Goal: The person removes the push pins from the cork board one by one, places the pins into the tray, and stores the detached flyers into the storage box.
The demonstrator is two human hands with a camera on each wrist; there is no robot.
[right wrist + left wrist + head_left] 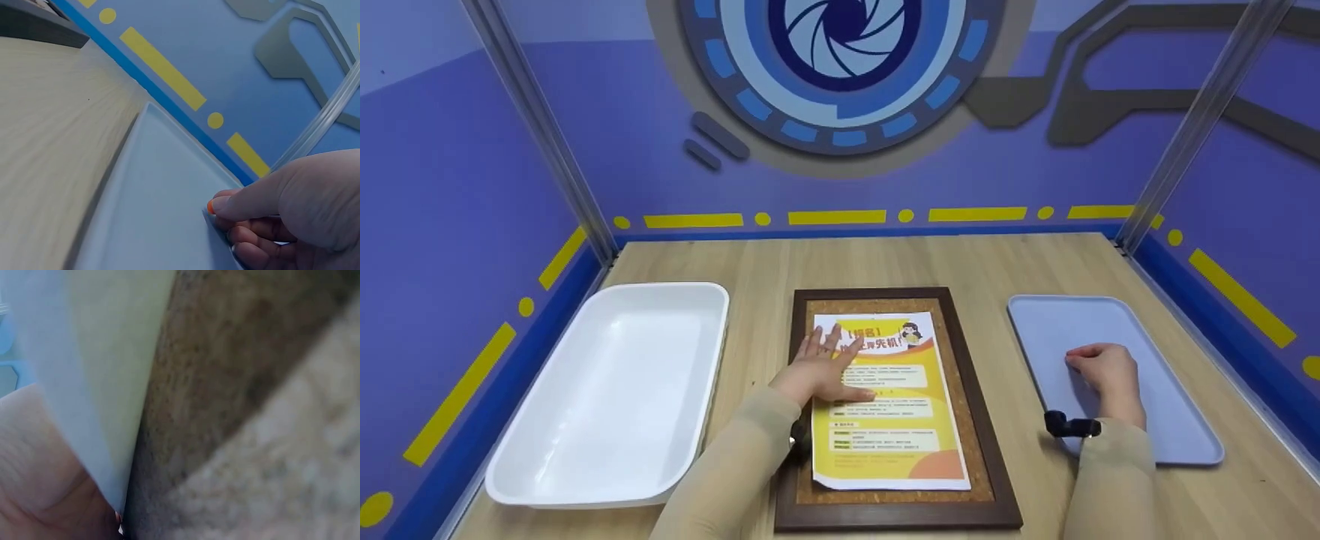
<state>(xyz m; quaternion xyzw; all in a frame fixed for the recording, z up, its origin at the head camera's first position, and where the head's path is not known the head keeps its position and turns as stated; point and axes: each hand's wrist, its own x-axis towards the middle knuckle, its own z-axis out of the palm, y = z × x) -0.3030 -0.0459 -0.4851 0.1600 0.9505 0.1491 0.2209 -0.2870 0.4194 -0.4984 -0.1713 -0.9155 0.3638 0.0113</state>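
Observation:
A cork board [979, 480] with a dark brown wooden frame lies flat on the table. On its cork lies a yellow and white printed poster [896, 442]. My left hand [821, 371], fingers spread, rests on the upper left of the poster. In the left wrist view the paper's edge [121, 382] stands away from the cork [208, 354]. Over the pale blue tray [1061, 322] on the right, my right hand [1110, 375] pinches a small orange push pin [210, 206] between thumb and forefinger. Most of the pin is hidden by the fingertips.
To the left stands a deep white tray [622, 390]. A wooden table [757, 262] carries everything, with blue printed walls [585, 150] at its back and sides. A black wrist camera [1069, 425] is strapped on the right sleeve, close above the blue tray's edge.

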